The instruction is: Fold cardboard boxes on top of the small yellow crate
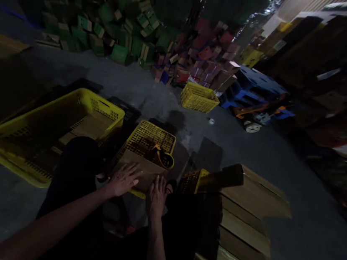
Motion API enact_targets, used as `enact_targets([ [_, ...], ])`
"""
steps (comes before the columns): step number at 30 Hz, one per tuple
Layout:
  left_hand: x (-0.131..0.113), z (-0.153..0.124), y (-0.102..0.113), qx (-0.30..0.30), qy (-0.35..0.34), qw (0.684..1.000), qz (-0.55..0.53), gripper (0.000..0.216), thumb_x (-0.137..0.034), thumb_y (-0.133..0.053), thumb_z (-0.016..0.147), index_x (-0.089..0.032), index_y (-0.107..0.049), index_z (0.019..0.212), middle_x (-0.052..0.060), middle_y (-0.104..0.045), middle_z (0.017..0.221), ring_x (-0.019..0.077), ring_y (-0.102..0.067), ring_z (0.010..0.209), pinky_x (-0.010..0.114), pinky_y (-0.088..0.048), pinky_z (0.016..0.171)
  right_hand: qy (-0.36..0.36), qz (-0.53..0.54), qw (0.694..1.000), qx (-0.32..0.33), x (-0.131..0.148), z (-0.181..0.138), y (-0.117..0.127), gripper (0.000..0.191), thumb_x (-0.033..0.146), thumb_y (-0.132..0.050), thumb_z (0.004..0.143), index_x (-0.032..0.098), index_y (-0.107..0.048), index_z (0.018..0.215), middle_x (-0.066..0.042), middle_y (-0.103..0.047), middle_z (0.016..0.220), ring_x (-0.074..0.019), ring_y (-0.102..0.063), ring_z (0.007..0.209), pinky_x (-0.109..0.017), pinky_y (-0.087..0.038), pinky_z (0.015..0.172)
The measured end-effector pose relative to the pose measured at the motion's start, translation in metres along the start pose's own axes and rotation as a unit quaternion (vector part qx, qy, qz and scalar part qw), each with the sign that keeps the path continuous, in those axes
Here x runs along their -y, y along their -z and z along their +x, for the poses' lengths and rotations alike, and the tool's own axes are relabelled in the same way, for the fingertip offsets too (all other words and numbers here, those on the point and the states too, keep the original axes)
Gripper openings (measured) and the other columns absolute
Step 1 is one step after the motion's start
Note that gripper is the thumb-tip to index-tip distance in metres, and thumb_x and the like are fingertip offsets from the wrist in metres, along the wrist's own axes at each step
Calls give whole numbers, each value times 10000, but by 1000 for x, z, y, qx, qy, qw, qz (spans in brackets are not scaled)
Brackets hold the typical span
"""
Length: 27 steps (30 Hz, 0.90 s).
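1. Left hand (125, 179) and right hand (157, 193) lie on the brown cardboard (146, 173), fingers extended, neither grip closed, apparently steadying it.
2. The cardboard sits on a yellow crate (143, 132) between the knees, seemingly a makeshift work surface.
3. Just beyond, the tape dispenser (161, 158) rests on that crate, presumably for easy reach.
4. Farther off, another crate (198, 99) stands on the floor.
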<state>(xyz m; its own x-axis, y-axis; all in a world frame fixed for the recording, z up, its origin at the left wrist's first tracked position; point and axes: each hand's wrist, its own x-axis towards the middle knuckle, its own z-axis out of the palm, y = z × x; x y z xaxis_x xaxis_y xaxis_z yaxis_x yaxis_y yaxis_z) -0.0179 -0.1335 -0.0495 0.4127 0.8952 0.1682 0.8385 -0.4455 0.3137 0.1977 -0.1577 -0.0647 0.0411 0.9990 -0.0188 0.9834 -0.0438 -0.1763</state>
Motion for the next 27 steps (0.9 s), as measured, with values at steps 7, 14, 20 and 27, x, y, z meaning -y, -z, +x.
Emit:
enact_targets([
  [7,47,-15,0,-41,143,989,-8,530,-401,-410,1044,-174,-532,1506,146,-432,1610,340,-372,1509,563,-334,1199,-1,-27,1000,-10,26,-4,5,577,272,-312,1042,116,-393,1591,-170,-310,1673,-310,-282,1560,-504,-273,1227],
  [14,49,-5,-22,-116,196,955,-190,549,-407,-331,1054,-126,-528,1482,173,-479,1577,289,-392,1506,474,-352,1228,22,10,1000,18,84,5,8,562,241,-326,1041,56,-427,1561,-191,-370,1634,-324,-342,1534,-517,-292,1234],
  [20,56,-1,-16,-132,265,902,-313,523,-442,-391,1035,-161,-600,1424,147,-617,1455,265,-493,1441,428,-342,1242,84,63,994,33,142,16,1,561,261,-333,1058,60,-391,1578,-177,-338,1654,-329,-290,1554,-523,-273,1246],
  [27,61,-4,-11,-143,268,898,-319,574,-444,-234,1075,-190,-541,1489,115,-656,1413,255,-554,1388,449,-422,1188,177,85,979,60,169,19,6,614,305,-360,1067,121,-237,1639,-142,-241,1695,-299,-198,1586,-517,-242,1267],
])
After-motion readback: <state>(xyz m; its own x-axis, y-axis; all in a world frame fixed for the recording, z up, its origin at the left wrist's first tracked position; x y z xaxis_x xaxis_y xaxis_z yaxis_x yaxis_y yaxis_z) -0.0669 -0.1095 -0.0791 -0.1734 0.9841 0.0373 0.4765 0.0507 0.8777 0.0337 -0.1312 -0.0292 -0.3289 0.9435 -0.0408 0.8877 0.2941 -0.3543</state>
